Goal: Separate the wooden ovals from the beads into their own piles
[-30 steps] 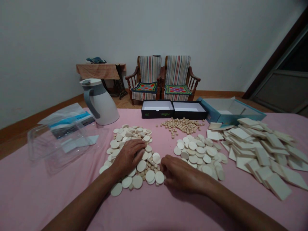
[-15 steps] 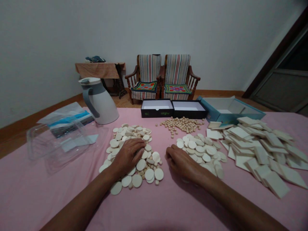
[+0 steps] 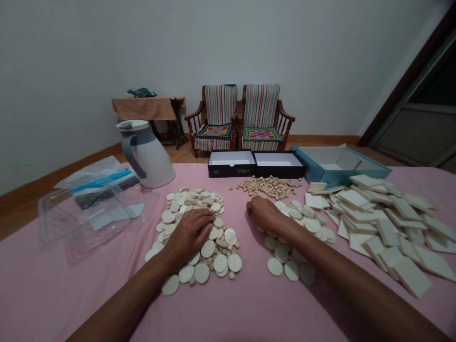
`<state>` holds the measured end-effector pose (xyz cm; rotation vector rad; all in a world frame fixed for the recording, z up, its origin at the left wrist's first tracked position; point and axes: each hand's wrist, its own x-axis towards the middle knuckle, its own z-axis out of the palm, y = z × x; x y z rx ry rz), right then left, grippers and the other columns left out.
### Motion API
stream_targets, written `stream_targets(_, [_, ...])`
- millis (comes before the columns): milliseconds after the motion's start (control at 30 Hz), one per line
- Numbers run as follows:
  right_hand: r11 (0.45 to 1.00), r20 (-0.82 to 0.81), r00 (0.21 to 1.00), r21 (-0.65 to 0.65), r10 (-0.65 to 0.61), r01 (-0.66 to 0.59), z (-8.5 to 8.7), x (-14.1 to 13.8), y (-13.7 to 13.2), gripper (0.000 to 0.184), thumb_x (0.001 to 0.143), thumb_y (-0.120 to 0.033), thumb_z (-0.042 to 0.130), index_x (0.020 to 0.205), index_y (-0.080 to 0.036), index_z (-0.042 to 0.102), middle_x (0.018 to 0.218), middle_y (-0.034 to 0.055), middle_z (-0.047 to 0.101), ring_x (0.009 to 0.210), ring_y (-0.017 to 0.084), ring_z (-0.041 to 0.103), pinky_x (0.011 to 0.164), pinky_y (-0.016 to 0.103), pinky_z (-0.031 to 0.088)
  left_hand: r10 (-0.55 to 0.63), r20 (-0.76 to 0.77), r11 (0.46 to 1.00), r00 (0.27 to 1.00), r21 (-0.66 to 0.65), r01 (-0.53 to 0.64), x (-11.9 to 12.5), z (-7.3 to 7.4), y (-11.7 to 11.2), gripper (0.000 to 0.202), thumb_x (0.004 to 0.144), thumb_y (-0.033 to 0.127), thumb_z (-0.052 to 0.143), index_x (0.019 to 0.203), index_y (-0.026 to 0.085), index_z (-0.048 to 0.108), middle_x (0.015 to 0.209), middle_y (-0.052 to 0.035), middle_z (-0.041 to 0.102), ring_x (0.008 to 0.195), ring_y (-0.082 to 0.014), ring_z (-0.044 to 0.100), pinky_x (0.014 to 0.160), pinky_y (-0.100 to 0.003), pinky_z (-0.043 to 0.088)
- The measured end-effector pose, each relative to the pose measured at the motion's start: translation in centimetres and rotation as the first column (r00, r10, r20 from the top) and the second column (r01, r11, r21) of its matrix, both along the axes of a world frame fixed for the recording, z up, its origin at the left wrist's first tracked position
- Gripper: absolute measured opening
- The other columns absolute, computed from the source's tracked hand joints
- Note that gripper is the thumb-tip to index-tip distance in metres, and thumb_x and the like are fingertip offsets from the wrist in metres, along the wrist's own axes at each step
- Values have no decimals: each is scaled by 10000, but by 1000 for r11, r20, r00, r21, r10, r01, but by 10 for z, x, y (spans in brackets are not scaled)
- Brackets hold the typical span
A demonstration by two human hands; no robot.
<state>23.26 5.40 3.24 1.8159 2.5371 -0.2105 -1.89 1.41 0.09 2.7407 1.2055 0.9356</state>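
Observation:
My left hand [image 3: 192,232] lies on a mixed pile of pale wooden discs [image 3: 202,273] and small wooden beads, fingers stretched over the pieces and thumb apart. My right hand [image 3: 264,214] is closed, its fingers curled under and pointing toward a heap of small wooden beads [image 3: 272,186]. Whatever those fingers hold, if anything, is hidden. Beneath the right wrist and forearm spreads a second pile of round wooden discs [image 3: 275,266], partly covered by the arm.
Square wooden tiles [image 3: 388,223] are heaped at the right, before a blue box [image 3: 320,176]. Two black boxes [image 3: 231,170] with white insides stand behind the beads. A grey-white jug [image 3: 153,159] and a clear plastic container [image 3: 59,216] occupy the left of the pink cloth [image 3: 228,313].
My right hand has moved away from me, from beside the right disc pile toward the beads, uncovering discs at the pile's near side. My left hand stays on its pile.

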Motion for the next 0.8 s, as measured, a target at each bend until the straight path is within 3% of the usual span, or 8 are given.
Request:
stream_targets(167, [993,12,995,54,-102,101,3,3,23,297,842,-98,447,1001,-74,697,1022,211,664,980,282,612,768,318,412,0,9,1000,1000,-3,0,0,0,0,214,905,211,505,1065,179,644,1112,-99,667,1082,-229,592,930,-443,470])
stream_targets(267, [985,2,990,104,-138,137,6,8,23,360,845,-62,396,1089,-78,659,1107,218,623,1020,288,594,783,328,407,2,10,1000,1000,-2,-2,-1,0,0,214,905,210,506,1066,177,644,1110,-98,670,1078,-228,594,929,-443,472])
stream_targets(400, [996,-162,987,85,8,6,1,9,-6,302,820,-78,447,1037,-142,646,1026,126,640,923,209,591,739,274,387,0,7,1000,1000,-10,0,0,1,-1,220,907,215,503,1072,182,644,1121,-97,669,1092,-225,592,943,-438,473])
stream_targets(567, [975,-438,881,-39,179,-218,-9,0,-55,225,726,-35,480,866,-173,590,823,22,606,724,126,507,629,223,326,11,-10,1000,1000,-17,-11,0,0,-2,237,908,221,499,1088,178,647,1150,-104,663,1127,-233,581,966,-445,471])
stream_targets(800, [971,-515,828,34,219,-236,-22,-18,-84,113,826,-102,451,866,-181,521,892,33,544,801,133,471,677,233,321,13,-2,1000,1000,8,-13,1,0,-2,245,909,222,495,1090,167,651,1146,-112,669,1121,-234,593,960,-445,487])
